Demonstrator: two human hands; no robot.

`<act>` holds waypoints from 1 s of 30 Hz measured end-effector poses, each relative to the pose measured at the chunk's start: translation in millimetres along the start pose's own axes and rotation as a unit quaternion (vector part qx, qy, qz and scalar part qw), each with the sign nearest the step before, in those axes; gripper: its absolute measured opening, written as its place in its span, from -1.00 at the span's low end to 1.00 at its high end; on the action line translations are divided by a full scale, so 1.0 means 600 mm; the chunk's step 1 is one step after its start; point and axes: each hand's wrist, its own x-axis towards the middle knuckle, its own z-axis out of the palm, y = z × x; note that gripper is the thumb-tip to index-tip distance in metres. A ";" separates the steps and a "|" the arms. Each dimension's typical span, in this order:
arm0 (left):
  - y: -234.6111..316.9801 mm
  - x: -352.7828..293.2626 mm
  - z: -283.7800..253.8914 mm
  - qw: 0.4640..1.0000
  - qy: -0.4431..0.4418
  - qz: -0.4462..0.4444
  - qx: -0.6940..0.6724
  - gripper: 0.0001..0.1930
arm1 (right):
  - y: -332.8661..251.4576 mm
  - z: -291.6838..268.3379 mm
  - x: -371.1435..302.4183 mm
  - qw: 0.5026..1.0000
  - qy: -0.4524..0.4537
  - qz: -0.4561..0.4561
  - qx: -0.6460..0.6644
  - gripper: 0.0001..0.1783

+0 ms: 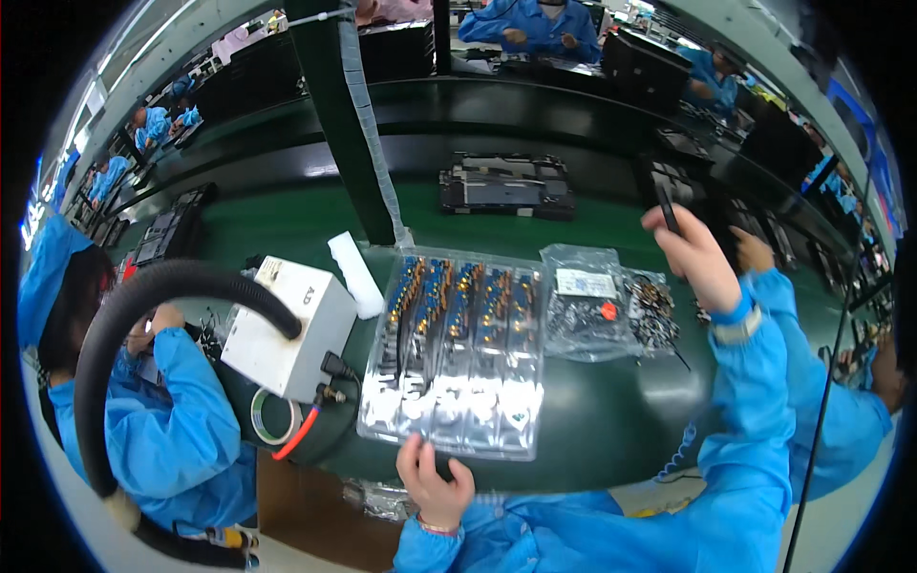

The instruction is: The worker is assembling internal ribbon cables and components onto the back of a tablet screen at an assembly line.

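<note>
My left hand (pixel 435 485) is at the near edge of a clear plastic tray (pixel 382 420), its fingers slightly apart and nothing visible in them. Small blue, orange and gold flexible circuit parts (pixel 466 296) lie in rows in the tray's long compartments, mostly toward the far end. My right hand (pixel 705 260) is raised over the right side of the bench, closed round a slim black stick-like object (pixel 667 208); its exact kind cannot be told. Between the tray and that hand lie a clear bag (pixel 585 329) with a white label and a heap of small dark parts (pixel 651 310).
A white box (pixel 291 334) with a thick black hose (pixel 134 286) stands left, beside a tape roll (pixel 275 416) and a white roll (pixel 355 275). Dark device frames (pixel 506 184) lie beyond the tray. Co-workers in blue sit at both sides. A post (pixel 339 124) rises behind.
</note>
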 end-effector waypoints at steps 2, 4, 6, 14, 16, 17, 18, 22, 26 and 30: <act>0.010 0.003 -0.002 1.000 0.008 -0.003 0.007 -0.54 | 0.001 -0.011 -0.131 0.981 0.048 -0.122 -0.140 -0.77; 0.014 0.010 0.004 1.000 0.016 -0.004 0.007 -0.54 | 0.018 0.000 -0.253 0.966 0.082 -0.124 -0.210 -0.75; 0.012 0.009 0.008 1.000 0.022 -0.005 0.010 -0.52 | 0.040 0.024 -0.351 0.961 0.088 -0.043 -0.260 -0.73; 0.024 0.026 0.010 0.998 0.046 0.014 0.032 -0.51 | 0.197 0.087 -0.447 0.937 0.300 0.042 -0.172 -0.73; 0.026 0.024 0.014 0.998 0.046 0.014 0.042 -0.51 | 0.191 0.105 -0.443 0.935 0.310 -0.005 -0.174 -0.73; 0.026 0.022 0.013 0.998 0.043 0.015 0.041 -0.51 | 0.186 0.110 -0.442 0.938 0.305 0.005 -0.167 -0.73; 0.025 0.021 0.011 0.998 0.039 0.010 0.051 -0.52 | 0.199 0.117 -0.439 0.934 0.314 -0.006 -0.171 -0.74; 0.031 0.017 0.002 0.998 0.031 0.006 0.050 -0.55 | 0.192 0.127 -0.444 0.912 0.351 -0.049 -0.206 -0.78; 0.030 0.021 0.006 0.998 0.026 0.015 0.049 -0.55 | 0.194 0.132 -0.438 0.915 0.345 -0.022 -0.208 -0.80; 0.025 0.022 0.009 0.999 0.008 0.011 0.045 -0.55 | 0.202 0.136 -0.440 0.911 0.354 -0.034 -0.210 -0.79</act>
